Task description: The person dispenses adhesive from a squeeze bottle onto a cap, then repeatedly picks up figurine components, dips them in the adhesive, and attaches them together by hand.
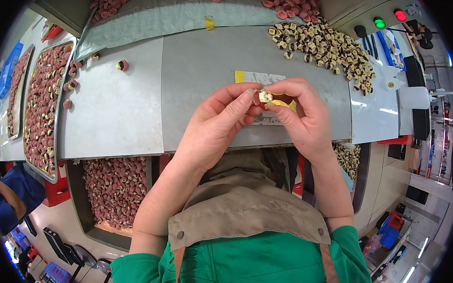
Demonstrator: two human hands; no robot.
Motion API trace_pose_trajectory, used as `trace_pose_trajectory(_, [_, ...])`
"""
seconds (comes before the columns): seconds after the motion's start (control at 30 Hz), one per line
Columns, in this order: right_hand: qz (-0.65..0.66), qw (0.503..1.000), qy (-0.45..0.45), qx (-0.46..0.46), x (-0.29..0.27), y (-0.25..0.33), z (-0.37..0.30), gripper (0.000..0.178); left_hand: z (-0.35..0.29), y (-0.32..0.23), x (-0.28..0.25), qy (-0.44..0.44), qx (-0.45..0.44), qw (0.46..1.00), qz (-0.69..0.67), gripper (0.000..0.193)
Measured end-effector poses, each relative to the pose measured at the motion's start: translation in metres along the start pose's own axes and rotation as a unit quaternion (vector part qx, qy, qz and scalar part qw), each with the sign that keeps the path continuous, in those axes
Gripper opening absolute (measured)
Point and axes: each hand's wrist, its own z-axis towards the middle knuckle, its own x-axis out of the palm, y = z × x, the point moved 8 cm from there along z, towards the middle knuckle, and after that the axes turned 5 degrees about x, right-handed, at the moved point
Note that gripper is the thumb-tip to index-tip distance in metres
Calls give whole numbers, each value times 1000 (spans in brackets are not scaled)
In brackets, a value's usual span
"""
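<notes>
A block (265, 96) is apparently being fitted to a shell (256, 97).
The shell is pinched by the left hand (218, 118), the block by the right hand (308, 115); steady alignment seems needed next.

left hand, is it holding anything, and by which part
The left hand pinches a small pink and cream piece by its pink side; the right hand is at the cream side, its exact grip unclear.

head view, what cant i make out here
In the head view:
Cream piece: partly covered by fingers of the left hand and right hand.
Left bin: partly hidden by the table and left forearm.
Co-worker: cut off by the dark round rim.
</notes>
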Motion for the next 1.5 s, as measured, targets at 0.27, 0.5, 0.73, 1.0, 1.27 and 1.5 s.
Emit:
trace_pose_trajectory(0.27, [-97, 994, -22, -40, 6, 12, -2, 21, -2, 3, 1, -25, 31, 999, 21, 31])
trace_pose_trajectory(0.5, [-70, 996, -34, -43, 6, 7, -7, 26, -9, -11, 7, -26, 170, 974, 149, 30])
trace_pose_trajectory(0.73, [-129, 986, 7, -107, 5, 18, -3, 34, -4, -11, 14, -7, 104, 988, 114, 62])
trace_pose_trajectory(1.0, [-144, 983, -2, -118, -1, 11, 2, 28, -5, -4, 23, -10, 182, 956, 232, 64])
trace_pose_trajectory(1.27, [-156, 976, -26, -147, -5, 11, -1, 28, 0, 1, 26, 14, 170, 950, 263, 56])
trace_pose_trajectory(1.5, [-219, 964, -24, -152, -19, 17, 1, 30, 0, -26, 22, -25, 191, 910, 367, 42])
